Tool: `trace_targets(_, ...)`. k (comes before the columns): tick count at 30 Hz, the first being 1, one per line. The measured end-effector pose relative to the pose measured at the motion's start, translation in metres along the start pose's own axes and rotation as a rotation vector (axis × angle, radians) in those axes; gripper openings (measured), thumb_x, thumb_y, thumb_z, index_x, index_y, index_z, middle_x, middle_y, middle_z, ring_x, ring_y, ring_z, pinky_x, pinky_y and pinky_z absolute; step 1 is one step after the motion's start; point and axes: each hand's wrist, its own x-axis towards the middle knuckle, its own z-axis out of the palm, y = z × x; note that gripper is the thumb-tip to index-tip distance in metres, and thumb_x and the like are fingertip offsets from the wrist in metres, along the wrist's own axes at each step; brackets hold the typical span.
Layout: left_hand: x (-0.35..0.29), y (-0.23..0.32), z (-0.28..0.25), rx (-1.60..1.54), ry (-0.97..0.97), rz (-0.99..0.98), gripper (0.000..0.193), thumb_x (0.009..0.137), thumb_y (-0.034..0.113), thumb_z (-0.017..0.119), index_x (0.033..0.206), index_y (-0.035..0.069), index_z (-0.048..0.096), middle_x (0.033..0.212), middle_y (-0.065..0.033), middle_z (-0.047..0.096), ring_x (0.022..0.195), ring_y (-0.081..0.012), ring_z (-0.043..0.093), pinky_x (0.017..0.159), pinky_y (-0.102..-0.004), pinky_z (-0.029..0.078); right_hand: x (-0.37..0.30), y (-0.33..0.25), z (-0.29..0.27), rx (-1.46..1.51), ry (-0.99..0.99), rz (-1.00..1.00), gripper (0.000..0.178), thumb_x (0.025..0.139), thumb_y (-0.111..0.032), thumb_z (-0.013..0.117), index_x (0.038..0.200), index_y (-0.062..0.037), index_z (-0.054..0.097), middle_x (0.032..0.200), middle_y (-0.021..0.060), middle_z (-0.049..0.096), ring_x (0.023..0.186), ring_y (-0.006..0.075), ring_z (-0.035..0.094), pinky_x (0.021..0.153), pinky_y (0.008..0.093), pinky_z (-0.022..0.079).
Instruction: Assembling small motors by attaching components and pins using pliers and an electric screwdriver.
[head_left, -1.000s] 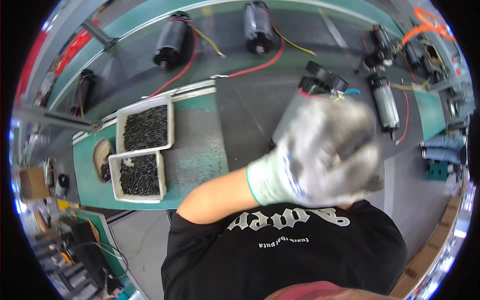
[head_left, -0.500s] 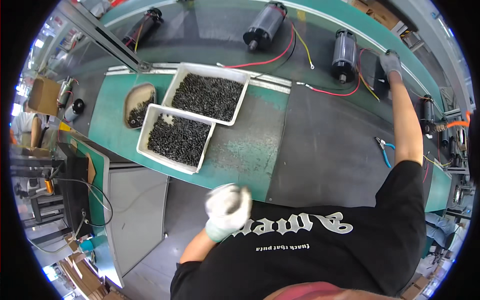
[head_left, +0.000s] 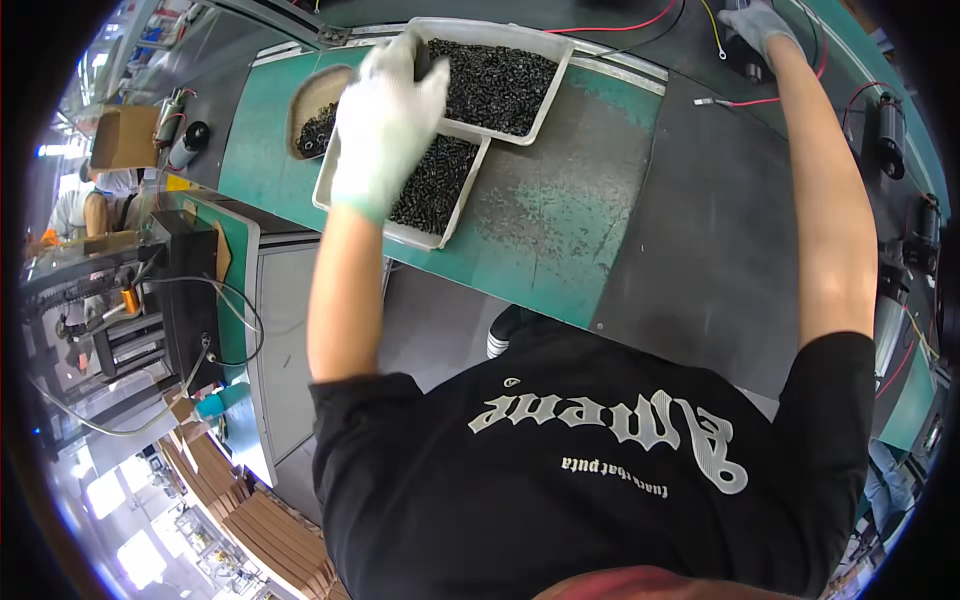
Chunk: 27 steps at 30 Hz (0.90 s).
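Since half a second ago, the left hand (head_left: 385, 120) has been raised from chest level and brought over the near tray (head_left: 428, 236) of small dark screws (head_left: 432, 185) at the bench's near edge, gloved, fingers spread open, nothing seen gripped. A pick-up of screws appears to be in hand; a closing pinch into the heap would be called for next. Farther off, the right hand (head_left: 762, 22) is laid on a dark motor (head_left: 748, 58) by the far edge; its grip cannot be told.

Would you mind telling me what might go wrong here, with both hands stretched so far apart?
The left hand reaches into the near tray, which overhangs the bench edge and may tip. Small black parts could spill out. The right hand is on a motor at the picture's edge, probably unwatched.
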Motion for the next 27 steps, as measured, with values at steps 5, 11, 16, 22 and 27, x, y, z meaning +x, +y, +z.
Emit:
trace_targets(5,0.041,-0.047,0.050,0.108,-0.269,0.216,0.039,0.087,0.028,0.062,0.115,0.001,0.061,0.113,-0.0230,0.062,0.109,-0.0378,0.057,0.094,-0.0414,0.045,-0.103,0.017,-0.003,0.230,-0.068,-0.099,0.075,0.077,-0.042,0.066,0.142,-0.0155,0.041,0.120,0.0199,0.061,0.106,0.0342,0.061,0.092,0.0377,0.047)
trace_targets(11,0.058,-0.025,0.057,0.067,-0.378,0.375,0.042,0.088,0.022,0.058,0.121,-0.004,0.057,0.126,-0.0253,0.055,0.120,-0.0384,0.051,0.103,-0.0416,0.039,-0.217,-0.007,-0.046,0.080,0.022,0.143,0.068,0.082,-0.041,0.064,0.135,-0.0034,0.046,0.096,0.0236,0.062,0.085,0.0353,0.065,0.075,0.0428,0.053)
trace_targets(16,0.051,-0.077,0.075,0.178,-0.317,0.346,0.043,0.092,0.020,0.059,0.127,-0.004,0.052,0.126,-0.0252,0.055,0.119,-0.0376,0.052,0.101,-0.0405,0.041,-0.250,0.033,-0.070,0.591,0.201,0.097,0.039,0.082,-0.028,0.065,0.112,-0.0034,0.065,0.107,0.0163,0.066,0.093,0.0269,0.065,0.084,0.0347,0.051)
trace_targets(22,0.061,-0.070,0.072,0.001,-0.298,0.382,0.036,0.090,0.011,0.058,0.122,-0.006,0.054,0.123,-0.0249,0.057,0.115,-0.0383,0.054,0.099,-0.0412,0.042,-0.235,0.225,-0.090,0.164,1.244,0.163,0.047,0.086,-0.011,0.070,0.126,-0.0023,0.047,0.116,0.0077,0.057,0.101,0.0134,0.055,0.089,0.0299,0.046)
trace_targets(27,0.054,-0.076,0.076,0.048,-0.275,0.486,0.034,0.090,0.010,0.057,0.120,-0.005,0.053,0.122,-0.0281,0.056,0.116,-0.0408,0.052,0.098,-0.0426,0.043,-0.186,0.301,-0.084,1.245,0.101,-0.031,0.050,0.088,-0.014,0.064,0.134,-0.0042,0.046,0.112,0.0017,0.058,0.101,0.0131,0.055,0.088,0.0308,0.046)
